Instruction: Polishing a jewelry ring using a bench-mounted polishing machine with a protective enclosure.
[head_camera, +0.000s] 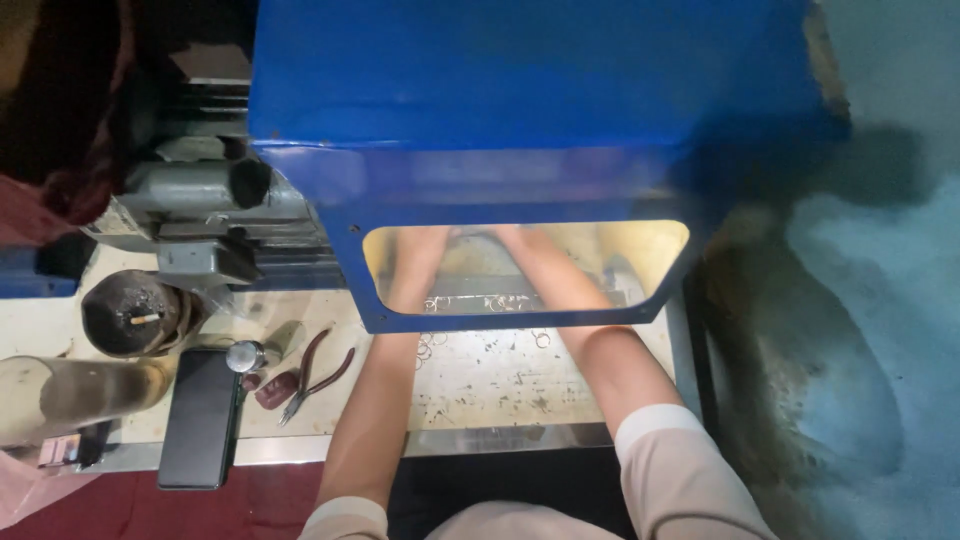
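Both my arms reach forward under a blue machine cover (520, 90). Through its yellowish clear window (640, 255) I see my left hand (425, 245) and my right hand (520, 243) close together at the window's top edge. The blue cover hides the fingers, so what they touch cannot be made out. Small metal rings (432, 347) lie scattered on the worn white work plate (500, 385) between my forearms, and more lie under the window.
Red-handled pliers (312, 375) and a black phone (200, 415) lie at the left. A round dark pot (130, 315), a metal cylinder (70, 395) and grey machine parts (200, 190) stand further left. Stained floor (860, 330) lies to the right.
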